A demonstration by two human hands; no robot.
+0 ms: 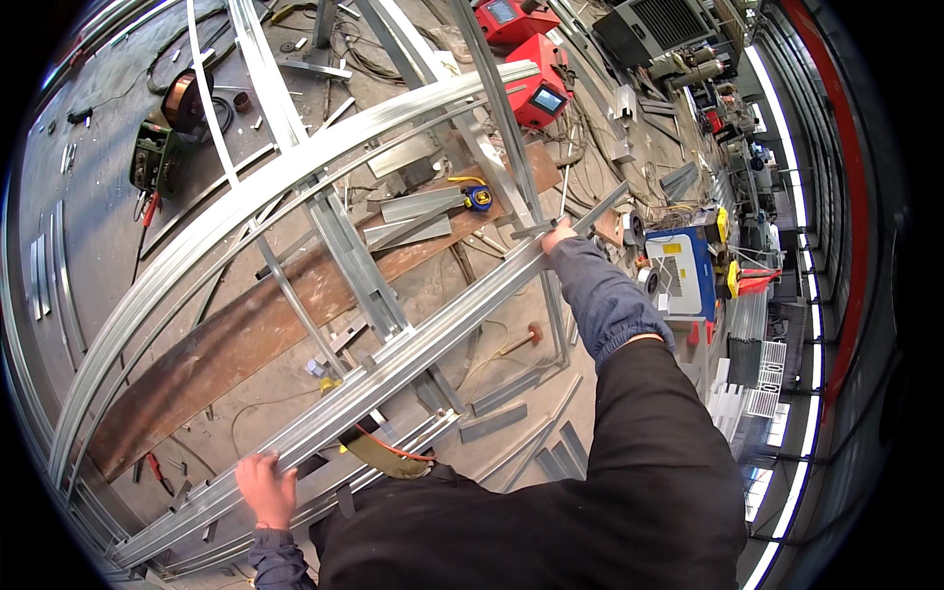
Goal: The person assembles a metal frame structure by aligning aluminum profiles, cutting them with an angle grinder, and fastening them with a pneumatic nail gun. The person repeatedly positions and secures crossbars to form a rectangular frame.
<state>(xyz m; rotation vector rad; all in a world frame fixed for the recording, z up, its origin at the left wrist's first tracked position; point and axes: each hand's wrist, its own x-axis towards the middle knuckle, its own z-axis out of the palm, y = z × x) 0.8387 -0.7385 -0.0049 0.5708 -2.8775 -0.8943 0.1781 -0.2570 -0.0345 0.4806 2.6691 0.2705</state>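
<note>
1. Two places of contact on the long metal rail (452, 317): left fingers (254, 466) laid over its near part, right fingers (562, 228) curled at its far end; cannot tell whether clenched or merely resting.
2. Apparently done: curved rail (295, 162) and crosspiece (354, 261) standing as framework beyond the long metal rail. Apparently left: securing of joints, too small to judge.
3. Beyond the rail, a tape measure (477, 198) among loose strips.
4. Right of the rail, a yellow label on a blue-and-white box (683, 270); farther beyond, a lit screen on a red machine (536, 84); both unreadable.
</note>
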